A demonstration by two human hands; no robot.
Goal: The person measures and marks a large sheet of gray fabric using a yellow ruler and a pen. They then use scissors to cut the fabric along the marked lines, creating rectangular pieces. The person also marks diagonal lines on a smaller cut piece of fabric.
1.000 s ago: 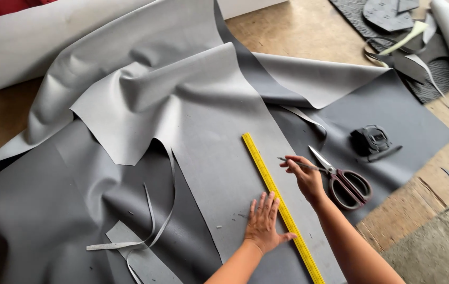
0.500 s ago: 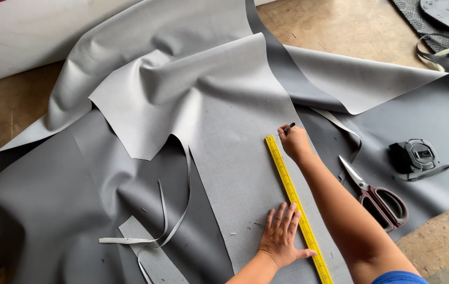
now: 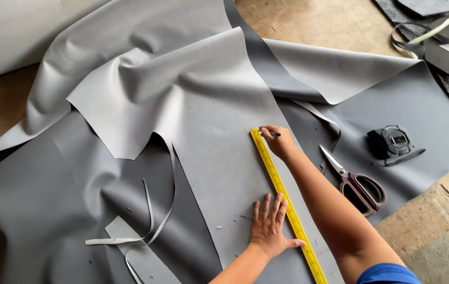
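The left hand [image 3: 270,225] lay flat with its fingers spread wide on a strip of light grey fabric [image 3: 224,158], its thumb pressed against the yellow ruler [image 3: 283,197] beside it. The ruler ran slantwise along the strip, from near the lower edge of the view up to the right hand [image 3: 278,141]. That hand was closed around a dark pen [image 3: 273,133], its tip at the far end of the ruler. Dark-handled scissors [image 3: 358,184] lay to the right on the darker grey sheet [image 3: 419,110], well apart from both hands, with a black tape measure [image 3: 392,143] beyond them. A thin offcut strip [image 3: 148,231] curled to the left.
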